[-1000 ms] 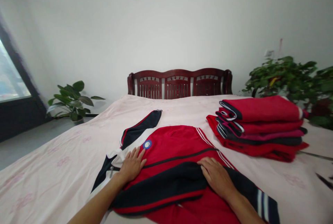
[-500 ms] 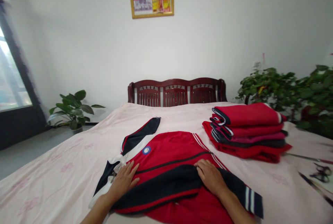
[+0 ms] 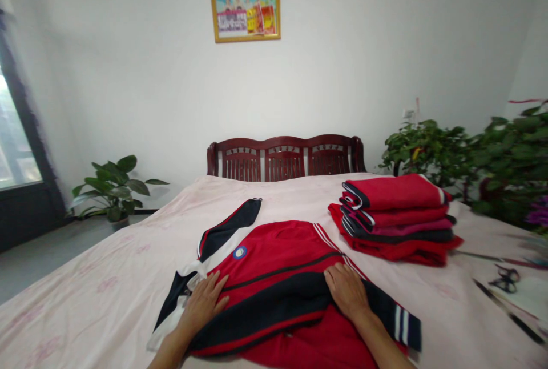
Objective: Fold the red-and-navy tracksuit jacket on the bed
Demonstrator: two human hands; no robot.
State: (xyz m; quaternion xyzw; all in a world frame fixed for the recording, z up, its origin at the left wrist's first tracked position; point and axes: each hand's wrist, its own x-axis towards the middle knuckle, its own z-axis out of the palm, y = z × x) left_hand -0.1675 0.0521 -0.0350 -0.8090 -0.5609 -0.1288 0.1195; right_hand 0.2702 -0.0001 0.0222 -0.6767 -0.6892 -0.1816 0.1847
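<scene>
A: Start with what's nearest. Where are the hands?

B: Both lie flat on the red jacket [image 3: 282, 277], which is spread on the near middle of the bed [image 3: 107, 283]. The left hand [image 3: 203, 302] rests palm down with fingers spread, near the white and navy edge on the jacket's left. The right hand [image 3: 347, 291] presses on the navy sleeve [image 3: 274, 306] that is folded across the front; its fingers look a little curled at the sleeve's edge, though I cannot tell whether they pinch cloth.

A: How would the jacket handle?

B: Soft, light and limp, I'd judge. It would sag wherever it isn't supported, and the smooth knit may slide over itself. Best taken by a seam, the hem or the striped cuff [image 3: 405, 326] at the near right, not mid-panel.

A: And farther off?

B: To the right, apart from the jacket, a stack of folded garments [image 3: 396, 217] in red and navy. Scissors [image 3: 505, 279] lie at the right edge. Beyond are a wooden headboard [image 3: 285, 157], plants on both sides and a framed picture [image 3: 245, 11] on the wall.
</scene>
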